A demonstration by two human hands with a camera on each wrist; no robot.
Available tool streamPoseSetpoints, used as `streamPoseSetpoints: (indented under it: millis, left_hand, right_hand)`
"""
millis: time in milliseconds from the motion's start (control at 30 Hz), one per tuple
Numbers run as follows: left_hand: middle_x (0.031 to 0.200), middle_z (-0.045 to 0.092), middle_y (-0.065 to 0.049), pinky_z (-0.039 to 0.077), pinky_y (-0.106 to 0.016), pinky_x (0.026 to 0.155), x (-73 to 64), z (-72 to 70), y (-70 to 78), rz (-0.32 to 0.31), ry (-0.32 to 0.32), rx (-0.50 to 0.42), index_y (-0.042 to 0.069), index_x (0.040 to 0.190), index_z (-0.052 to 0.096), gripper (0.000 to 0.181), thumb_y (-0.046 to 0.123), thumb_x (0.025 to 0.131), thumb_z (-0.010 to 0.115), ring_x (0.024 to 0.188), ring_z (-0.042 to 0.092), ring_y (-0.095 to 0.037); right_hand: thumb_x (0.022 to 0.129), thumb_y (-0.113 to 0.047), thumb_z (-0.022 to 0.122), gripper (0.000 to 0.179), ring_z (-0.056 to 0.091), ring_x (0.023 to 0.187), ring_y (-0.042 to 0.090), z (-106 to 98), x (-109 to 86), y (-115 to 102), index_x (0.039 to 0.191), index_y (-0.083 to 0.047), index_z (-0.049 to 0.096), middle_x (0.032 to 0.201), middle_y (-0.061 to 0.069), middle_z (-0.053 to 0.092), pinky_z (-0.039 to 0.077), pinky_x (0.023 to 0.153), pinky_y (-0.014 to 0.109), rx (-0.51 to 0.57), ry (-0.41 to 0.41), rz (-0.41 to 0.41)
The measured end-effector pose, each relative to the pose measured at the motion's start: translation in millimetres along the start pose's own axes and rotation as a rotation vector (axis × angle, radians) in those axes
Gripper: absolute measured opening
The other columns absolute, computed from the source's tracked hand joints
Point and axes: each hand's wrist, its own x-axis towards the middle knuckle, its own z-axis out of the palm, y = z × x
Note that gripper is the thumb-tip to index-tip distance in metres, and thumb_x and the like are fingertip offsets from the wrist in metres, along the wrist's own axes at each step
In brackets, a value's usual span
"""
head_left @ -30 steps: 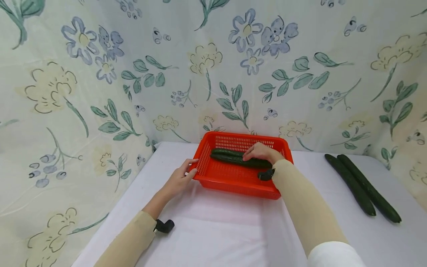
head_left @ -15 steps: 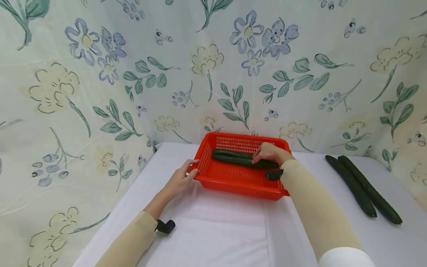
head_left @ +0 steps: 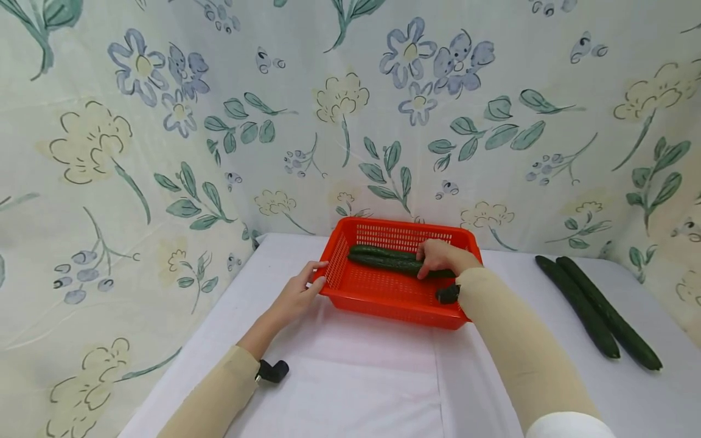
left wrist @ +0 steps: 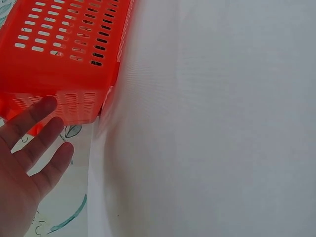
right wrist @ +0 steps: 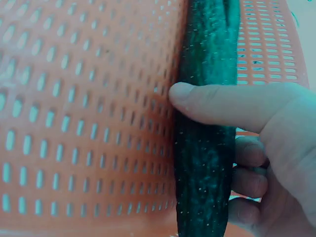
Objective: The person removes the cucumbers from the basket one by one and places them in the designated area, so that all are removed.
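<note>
Inside the red plastic basket [head_left: 391,309], two long dark green cucumbers lie side by side: the front cucumber [head_left: 378,262] and the back cucumber [head_left: 378,250]. My right hand [head_left: 440,254] reaches in from the right and grips the front cucumber near its right end. In the right wrist view the thumb [right wrist: 212,101] crosses the top of the bumpy cucumber [right wrist: 203,168], with the other fingers curled along its far side. At the basket's left rim is my left hand [head_left: 292,293], fingers spread. The left wrist view shows three fairly straight fingers [left wrist: 44,140] beside the outer wall.
Two more cucumbers [head_left: 599,310] lie together at the right of the white-covered table [head_left: 378,377]. A floral curtain [head_left: 306,121] hangs behind and along the left side. Each wrist wears a small black camera [head_left: 272,370].
My right hand has slid a little to the right along the front cucumber. My left hand keeps its place at the rim, and both cucumbers remain in the basket.
</note>
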Motion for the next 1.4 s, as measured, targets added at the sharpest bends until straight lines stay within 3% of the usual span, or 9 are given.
streamPoseSetpoints:
  millis: [700,933,1067,1400]
  left_hand:
    - [0.118,0.067,-0.01,0.052,-0.032,0.078,-1.1,0.9,4.1,-0.031,-0.009,-0.01,0.029,0.145,0.044,0.04,0.03,0.105,0.05,0.093,0.062,-0.019]
    - [0.118,0.068,-0.004,0.054,-0.035,0.08,-1.2,1.3,1.9,-0.014,0.017,-0.011,0.028,0.143,0.046,0.038,0.028,0.105,0.051,0.094,0.064,-0.019]
    - [0.118,0.068,-0.006,0.054,-0.034,0.081,-1.4,2.9,-0.4,-0.017,0.005,-0.013,0.028,0.144,0.045,0.039,0.027,0.106,0.051,0.095,0.063,-0.019]
    - [0.119,0.069,-0.004,0.052,-0.035,0.081,0.0,1.8,-0.4,-0.023,0.008,-0.013,0.031,0.144,0.045,0.039,0.034,0.106,0.048,0.096,0.063,-0.02]
  right_hand:
    - [0.082,-0.029,0.08,0.03,0.061,0.084,0.023,-14.0,-2.6,-10.9,0.1,-0.007,0.071,0.09,0.006,0.068,0.052,0.079,0.035,-0.063,-0.012,0.019]
    - [0.084,-0.03,0.08,0.027,0.062,0.089,0.024,-19.6,-0.3,-10.8,0.1,-0.01,0.072,0.094,0.007,0.069,0.052,0.086,0.04,-0.058,-0.003,0.044]
    - [0.084,-0.029,0.078,0.03,0.06,0.092,0.025,-14.7,-2.9,-3.2,0.105,-0.009,0.071,0.097,0.008,0.068,0.051,0.087,0.04,-0.041,-0.006,0.017]
    - [0.085,-0.033,0.078,0.045,0.055,0.111,0.031,-12.7,-12.6,8.7,0.122,-0.007,0.072,0.122,0.015,0.068,0.046,0.102,0.051,0.144,0.022,0.005]
